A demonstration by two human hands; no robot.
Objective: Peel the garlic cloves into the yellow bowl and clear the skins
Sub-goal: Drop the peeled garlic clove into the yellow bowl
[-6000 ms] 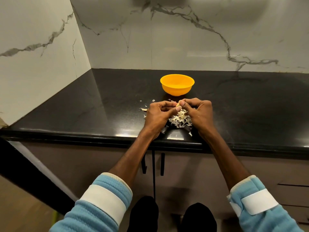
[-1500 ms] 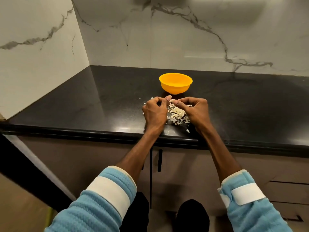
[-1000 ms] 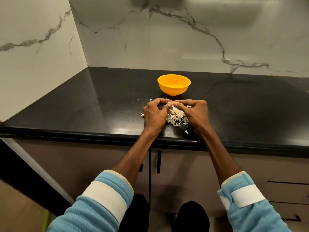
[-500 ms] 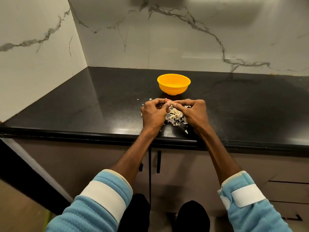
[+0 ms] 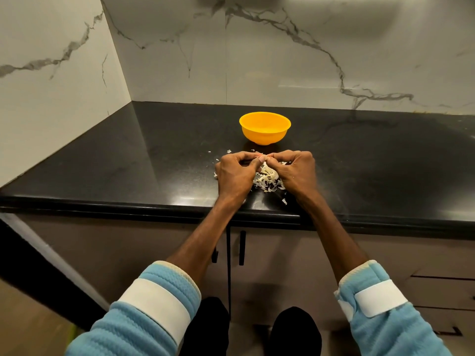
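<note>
A yellow bowl [image 5: 264,127] stands on the black counter [image 5: 159,155], just beyond my hands. My left hand [image 5: 235,176] and my right hand [image 5: 295,173] meet fingertip to fingertip over a pile of pale garlic skins [image 5: 267,179]. Between the thumbs and forefingers both hands pinch a small garlic clove [image 5: 261,158], mostly hidden by the fingers. Loose skin flakes [image 5: 228,151] lie scattered around the pile. What the bowl holds is hidden behind its rim.
Marble walls close the counter at the back and on the left, forming a corner [image 5: 131,101]. The counter's front edge [image 5: 128,206] runs just under my wrists. Cabinet doors with black handles [image 5: 241,247] sit below.
My hands stay together over the skin pile. Across the frames the fingers work the clove with small shifts; the bowl has not moved.
</note>
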